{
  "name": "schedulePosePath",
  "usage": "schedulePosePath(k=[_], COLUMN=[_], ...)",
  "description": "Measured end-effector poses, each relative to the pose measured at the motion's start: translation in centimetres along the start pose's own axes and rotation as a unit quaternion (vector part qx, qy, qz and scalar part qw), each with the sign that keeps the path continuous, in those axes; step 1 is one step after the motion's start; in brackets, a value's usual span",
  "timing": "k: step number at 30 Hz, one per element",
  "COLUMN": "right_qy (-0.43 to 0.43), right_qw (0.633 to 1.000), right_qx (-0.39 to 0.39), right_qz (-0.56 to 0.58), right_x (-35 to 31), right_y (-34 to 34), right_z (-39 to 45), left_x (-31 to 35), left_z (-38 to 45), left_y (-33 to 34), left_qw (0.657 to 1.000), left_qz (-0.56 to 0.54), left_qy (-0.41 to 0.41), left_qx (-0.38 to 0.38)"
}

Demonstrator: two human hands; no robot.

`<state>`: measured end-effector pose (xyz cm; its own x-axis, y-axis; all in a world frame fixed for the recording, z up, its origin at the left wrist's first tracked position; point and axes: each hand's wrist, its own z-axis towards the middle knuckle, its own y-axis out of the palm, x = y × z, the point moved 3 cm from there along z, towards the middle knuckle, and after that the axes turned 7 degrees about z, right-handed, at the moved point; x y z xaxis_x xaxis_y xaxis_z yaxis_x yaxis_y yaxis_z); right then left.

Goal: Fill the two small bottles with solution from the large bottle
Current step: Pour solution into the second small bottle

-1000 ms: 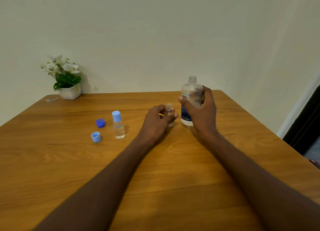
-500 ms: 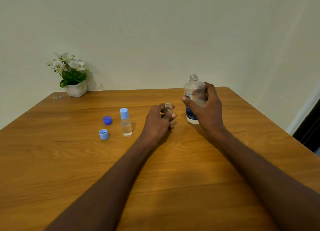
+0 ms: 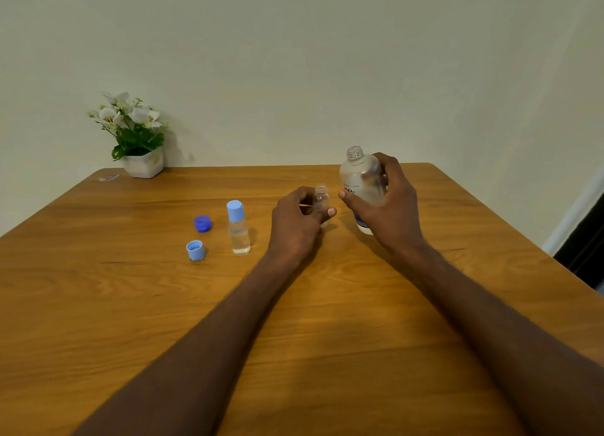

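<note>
Nearest, the light-blue cap (image 3: 195, 250) lies at nine o'clock on the worktop (image 3: 327, 321), freeing a neck. The left hand (image 3: 295, 223) grips the uncapped small bottle (image 3: 321, 197), steadying it for pouring. At two o'clock, the right hand (image 3: 390, 206) clasps the open large bottle (image 3: 359, 180). The capped small bottle (image 3: 238, 228) waits at ten o'clock.

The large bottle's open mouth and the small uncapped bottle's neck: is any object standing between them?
Nothing visible does. The right hand holds the large bottle, the left hand holds the small uncapped bottle beside it, both necks uncapped. Only the right thumb lies between their bodies.
</note>
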<state>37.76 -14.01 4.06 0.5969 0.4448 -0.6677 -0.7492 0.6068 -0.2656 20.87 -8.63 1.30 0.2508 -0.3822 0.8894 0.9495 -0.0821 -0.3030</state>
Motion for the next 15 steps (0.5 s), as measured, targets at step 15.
schedulePosePath(k=[15], right_qy=[-0.046], right_qw=[0.993], right_qx=[-0.048], right_qz=[-0.101], right_x=[-0.34], right_y=[0.21], right_z=[-0.12], left_x=[0.61], left_z=[-0.29], left_y=[-0.56], left_qw=[0.998], left_qz=[0.017], left_qy=[0.010], left_qx=[0.055])
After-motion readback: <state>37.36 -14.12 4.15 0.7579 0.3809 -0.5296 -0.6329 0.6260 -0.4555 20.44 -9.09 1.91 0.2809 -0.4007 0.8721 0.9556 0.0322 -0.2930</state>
